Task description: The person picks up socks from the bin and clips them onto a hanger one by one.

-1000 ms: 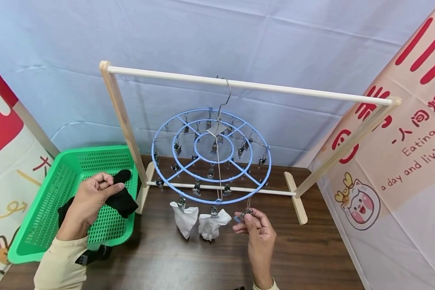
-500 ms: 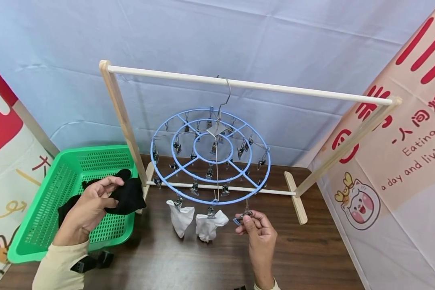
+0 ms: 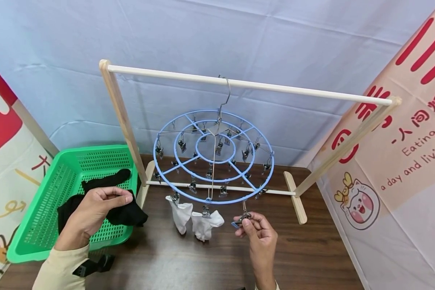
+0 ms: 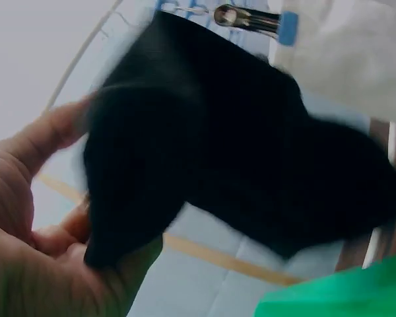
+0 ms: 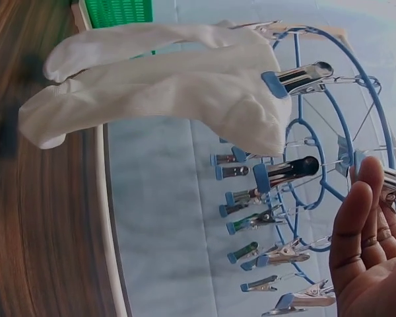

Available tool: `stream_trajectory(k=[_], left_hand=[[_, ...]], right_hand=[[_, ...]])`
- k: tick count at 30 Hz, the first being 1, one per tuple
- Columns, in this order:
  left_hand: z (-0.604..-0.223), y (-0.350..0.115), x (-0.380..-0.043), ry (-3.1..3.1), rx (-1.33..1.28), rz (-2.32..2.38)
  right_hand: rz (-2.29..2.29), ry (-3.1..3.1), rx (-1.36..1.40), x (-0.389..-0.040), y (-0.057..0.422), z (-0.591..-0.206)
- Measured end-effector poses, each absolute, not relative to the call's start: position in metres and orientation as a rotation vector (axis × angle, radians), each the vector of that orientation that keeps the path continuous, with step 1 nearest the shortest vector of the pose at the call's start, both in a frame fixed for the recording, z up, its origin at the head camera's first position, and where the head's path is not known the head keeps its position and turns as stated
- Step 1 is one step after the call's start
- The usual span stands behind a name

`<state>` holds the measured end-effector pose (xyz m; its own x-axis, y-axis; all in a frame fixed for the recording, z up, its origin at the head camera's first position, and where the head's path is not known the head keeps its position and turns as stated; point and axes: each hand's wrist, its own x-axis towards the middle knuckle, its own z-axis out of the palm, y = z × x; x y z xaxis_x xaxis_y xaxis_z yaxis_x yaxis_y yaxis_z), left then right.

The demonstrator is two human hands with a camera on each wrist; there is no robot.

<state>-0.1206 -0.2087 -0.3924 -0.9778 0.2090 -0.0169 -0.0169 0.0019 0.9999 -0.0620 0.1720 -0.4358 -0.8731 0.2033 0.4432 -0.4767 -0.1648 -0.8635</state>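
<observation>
In the head view my left hand (image 3: pixel 90 215) pinches a black sock (image 3: pixel 129 213) over the right side of the green basket. This sock (image 4: pixel 237 139) fills much of the left wrist view, blurred, its top between thumb and fingers. My right hand (image 3: pixel 260 235) holds a metal clip (image 3: pixel 243 218) at the front right of the round blue clip hanger (image 3: pixel 243 176). Nothing shows in that clip's jaws. To its left, a white sock (image 3: pixel 207 225) and another white sock (image 3: pixel 181 215) hang from neighbouring clips; both lie close together in the right wrist view.
The green basket (image 3: pixel 103 154) at left contains more black socks (image 3: pixel 106 180). The hanger hooks over the white bar (image 3: pixel 166 75) of a wooden rack standing on the brown table (image 3: pixel 159 262). Several unused clips (image 5: pixel 277 254) dangle from the rings. Printed cloth walls enclose the sides.
My left hand has turned and shifted slightly right with the black sock, uncovering another in the basket. The hanger and its white socks have swung slightly. My right hand keeps hold of the clip.
</observation>
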Motion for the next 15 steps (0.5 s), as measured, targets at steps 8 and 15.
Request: stream_trajectory(k=[8,15], left_hand=[[-0.393,-0.207,-0.121,2.080,0.045,2.173],[-0.398,-0.208,-0.119,2.081,0.065,2.142]], right_hand=[[2.126,-1.651,0.394,-0.061,0.169,-0.436],[2.167,-1.655,0.398,-0.060,0.162,-0.434]])
